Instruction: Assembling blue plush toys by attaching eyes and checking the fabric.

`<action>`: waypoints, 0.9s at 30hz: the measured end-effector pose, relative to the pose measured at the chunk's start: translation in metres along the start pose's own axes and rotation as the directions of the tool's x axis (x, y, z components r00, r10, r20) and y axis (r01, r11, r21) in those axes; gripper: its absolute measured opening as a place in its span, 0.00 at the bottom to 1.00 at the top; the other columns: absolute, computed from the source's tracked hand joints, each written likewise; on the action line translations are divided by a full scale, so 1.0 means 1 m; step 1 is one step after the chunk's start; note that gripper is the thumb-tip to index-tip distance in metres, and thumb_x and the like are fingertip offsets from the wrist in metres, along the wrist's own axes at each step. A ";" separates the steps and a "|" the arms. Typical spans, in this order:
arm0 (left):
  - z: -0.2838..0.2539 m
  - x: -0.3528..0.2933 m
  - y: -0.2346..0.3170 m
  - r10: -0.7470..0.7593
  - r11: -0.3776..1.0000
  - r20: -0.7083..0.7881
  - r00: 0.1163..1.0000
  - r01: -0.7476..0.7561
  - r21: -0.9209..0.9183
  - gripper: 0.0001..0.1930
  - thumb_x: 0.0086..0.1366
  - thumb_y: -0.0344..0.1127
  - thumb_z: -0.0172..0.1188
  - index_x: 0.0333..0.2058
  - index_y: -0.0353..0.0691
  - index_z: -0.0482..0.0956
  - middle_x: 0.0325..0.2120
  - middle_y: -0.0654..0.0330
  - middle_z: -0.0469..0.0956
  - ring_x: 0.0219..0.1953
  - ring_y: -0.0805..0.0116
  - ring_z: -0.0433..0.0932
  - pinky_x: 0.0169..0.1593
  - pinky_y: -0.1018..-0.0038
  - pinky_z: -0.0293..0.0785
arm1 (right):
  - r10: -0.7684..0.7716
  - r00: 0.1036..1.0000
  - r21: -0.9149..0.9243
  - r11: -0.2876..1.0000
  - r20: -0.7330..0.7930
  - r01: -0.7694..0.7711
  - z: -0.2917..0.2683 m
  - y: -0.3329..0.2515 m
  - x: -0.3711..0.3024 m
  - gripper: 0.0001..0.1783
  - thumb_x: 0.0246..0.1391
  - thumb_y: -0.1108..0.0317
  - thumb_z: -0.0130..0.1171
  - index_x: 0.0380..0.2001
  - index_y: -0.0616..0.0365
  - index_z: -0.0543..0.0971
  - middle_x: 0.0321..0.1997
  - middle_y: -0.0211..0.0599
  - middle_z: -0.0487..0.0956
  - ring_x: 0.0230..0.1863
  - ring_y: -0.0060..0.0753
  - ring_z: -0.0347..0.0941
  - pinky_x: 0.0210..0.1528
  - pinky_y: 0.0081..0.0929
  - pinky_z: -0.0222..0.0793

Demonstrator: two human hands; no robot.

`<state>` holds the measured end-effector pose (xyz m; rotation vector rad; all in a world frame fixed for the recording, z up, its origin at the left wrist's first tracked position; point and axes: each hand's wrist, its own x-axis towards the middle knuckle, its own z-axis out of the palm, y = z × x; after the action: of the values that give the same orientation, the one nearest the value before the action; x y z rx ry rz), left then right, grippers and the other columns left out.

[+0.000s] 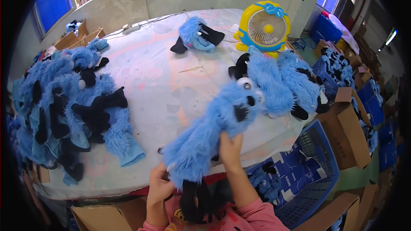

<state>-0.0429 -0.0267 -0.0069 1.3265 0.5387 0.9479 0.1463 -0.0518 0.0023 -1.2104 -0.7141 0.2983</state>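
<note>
Above the near edge of the table I hold a furry blue plush toy [195, 139], its head with white eyes and a black nose tilted to the far right. Black legs dangle at its lower end, over my pink top. My left hand [161, 185] closes on the toy's lower end, its fingertips partly hidden by fur. My right hand [230, 149] grips the toy's side below the head, with several fingers hidden behind it. Just past the head lie two more blue plush toys [274, 87] with black limbs.
A large pile of blue and black plush pieces [64, 102] covers the table's left side. Another plush piece [195, 34] and thin sticks [191, 69] lie farther back, near a yellow fan [264, 28]. A blue plastic crate [327, 162] and a cardboard box [349, 132] stand at right.
</note>
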 end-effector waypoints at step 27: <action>0.011 0.018 0.000 0.237 0.971 -0.391 0.889 -0.208 0.115 0.09 0.54 0.20 0.45 0.33 0.35 0.71 0.33 0.60 0.67 0.31 0.73 0.62 0.37 0.83 0.57 | 0.054 0.770 -0.409 0.870 0.636 0.276 0.009 -0.029 -0.012 0.16 0.37 0.78 0.55 0.35 0.61 0.68 0.30 0.36 0.68 0.27 0.29 0.64 0.30 0.20 0.61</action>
<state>-0.0241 -0.0180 -0.0012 1.2768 0.7501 1.4218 0.1270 -0.0614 0.0263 -1.5463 -1.5257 0.4509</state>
